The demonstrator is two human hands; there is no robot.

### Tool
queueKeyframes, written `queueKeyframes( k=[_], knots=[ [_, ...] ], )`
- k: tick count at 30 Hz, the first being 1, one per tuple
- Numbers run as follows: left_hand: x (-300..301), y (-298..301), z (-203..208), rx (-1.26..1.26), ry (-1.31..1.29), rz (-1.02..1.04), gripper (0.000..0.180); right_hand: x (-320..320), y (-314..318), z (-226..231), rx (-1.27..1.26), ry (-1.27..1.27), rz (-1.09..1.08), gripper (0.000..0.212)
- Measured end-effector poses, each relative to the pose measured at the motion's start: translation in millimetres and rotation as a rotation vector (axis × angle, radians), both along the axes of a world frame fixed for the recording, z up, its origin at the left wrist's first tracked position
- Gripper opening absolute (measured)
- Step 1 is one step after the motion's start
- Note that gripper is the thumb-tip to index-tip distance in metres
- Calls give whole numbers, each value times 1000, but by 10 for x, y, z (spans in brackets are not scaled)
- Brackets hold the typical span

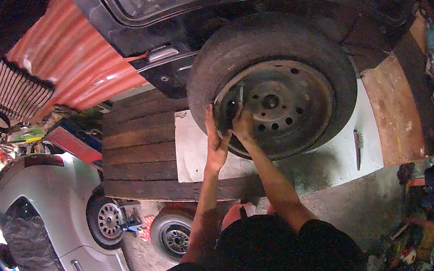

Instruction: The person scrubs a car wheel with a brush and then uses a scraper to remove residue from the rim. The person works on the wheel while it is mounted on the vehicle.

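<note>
A worn car wheel lies on a white board [193, 159], its dusty steel rim [303, 96] facing up inside a black tyre [270, 36]. Both of my hands are at the rim's left side. My left hand [216, 145] rests against the rim edge and tyre sidewall with its fingers stretched out. Close beside it, my right hand [242, 124] is closed inside the rim. A thin, pale, blade-like tool [241, 91] sticks up from its fingers. Between the hands is a dark patch whose nature I cannot make out. A wire brush [358, 150] lies on the board, right of the wheel.
The board sits on dark wooden planks [137, 139], with a plywood piece [396, 115] at right. A dark vehicle body [183, 27] stands right behind the wheel. At left are a silver car [62, 190] and another wheel [175, 239] on the floor. Clutter [421, 235] fills the lower right.
</note>
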State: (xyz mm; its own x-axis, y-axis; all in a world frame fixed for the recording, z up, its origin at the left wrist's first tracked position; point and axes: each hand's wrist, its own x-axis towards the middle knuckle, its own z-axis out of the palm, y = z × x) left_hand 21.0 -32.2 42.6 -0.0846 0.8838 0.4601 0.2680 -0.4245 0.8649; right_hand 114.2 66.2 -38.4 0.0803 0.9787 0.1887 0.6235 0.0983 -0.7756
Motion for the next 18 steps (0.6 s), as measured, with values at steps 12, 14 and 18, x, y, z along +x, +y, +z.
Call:
queueKeyframes(
  k=[12, 14, 18],
  knots=[
    [151, 19, 68, -27, 81, 101, 88, 487, 105, 286, 213, -5, -98, 45],
    [42, -61, 47, -22, 108, 155, 88, 447, 54, 725, -174, 160, -21, 38],
    [166, 7, 138, 8, 75, 87, 89, 358, 226, 442, -87, 127, -143, 44]
  ],
)
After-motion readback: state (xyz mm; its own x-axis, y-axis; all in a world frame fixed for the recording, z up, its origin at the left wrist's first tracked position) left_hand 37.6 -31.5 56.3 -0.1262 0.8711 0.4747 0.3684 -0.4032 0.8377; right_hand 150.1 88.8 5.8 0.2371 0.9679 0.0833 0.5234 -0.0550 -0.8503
